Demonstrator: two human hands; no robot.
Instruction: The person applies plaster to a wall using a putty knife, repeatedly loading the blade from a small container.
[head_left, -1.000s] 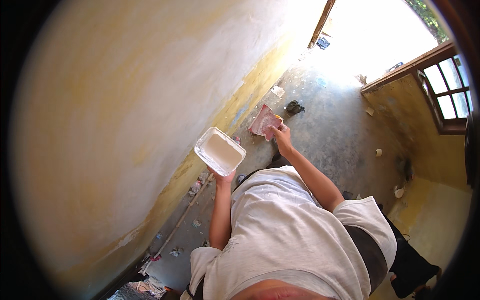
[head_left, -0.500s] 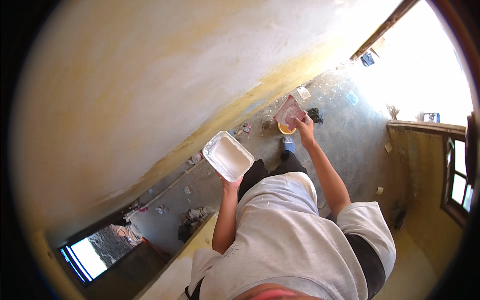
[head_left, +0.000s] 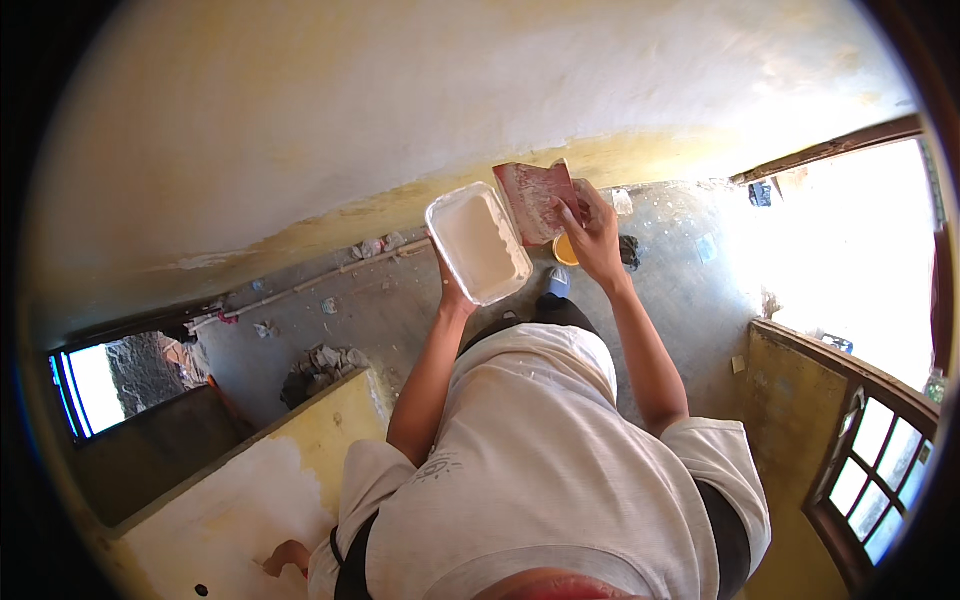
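My left hand is closed around the lower side of a rectangular white tub. Smooth off-white paste lies inside it, and some is smeared on the rim. Between the thumb and fingers of my right hand is a thin reddish spreader sheet, coated in whitish residue. Its left edge is right beside the tub's right rim; whether they touch, I cannot tell. Both are held out in front of my body, close to the patchy white and yellow wall.
On the floor below stand a yellow bucket and a black bag. A pipe runs along the wall base. Crumpled cloth lies behind a low yellow wall. A bright doorway and a paned window are at right.
My right hand has brought the spreader sheet left, up to the tub. The tub has risen slightly and moved right. My view has turned, so the wall and doorway sit differently.
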